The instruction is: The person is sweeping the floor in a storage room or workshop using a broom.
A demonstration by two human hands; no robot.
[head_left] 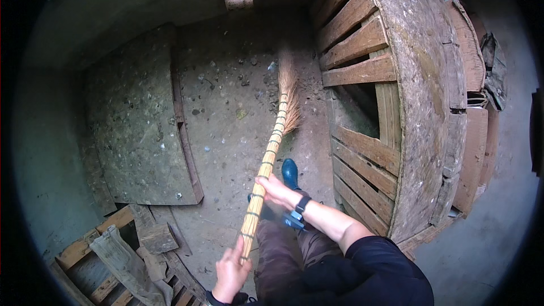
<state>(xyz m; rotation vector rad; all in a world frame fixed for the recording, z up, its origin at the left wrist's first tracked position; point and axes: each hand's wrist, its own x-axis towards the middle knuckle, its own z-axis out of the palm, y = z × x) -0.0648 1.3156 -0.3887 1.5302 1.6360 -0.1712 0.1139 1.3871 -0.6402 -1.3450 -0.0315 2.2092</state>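
A long straw broom [266,164], its handle bound with dark bands, runs from near my body out to the floor ahead. My left hand [230,272] is closed round the handle's near end. Further up, my right hand [276,190] grips the handle too, with a dark band and watch on that wrist. The broom's bristles [289,99] fan out toward the right and rest on the dirty floor [226,113], where small stones and debris are scattered.
On the right stands a large slatted wooden crate [422,102] with flattened cardboard [470,153] behind it. A worn wooden board [136,119] lies at left. Broken pallets and a grey cloth [122,260] are at the lower left. My blue boot [290,173] is beside the broom.
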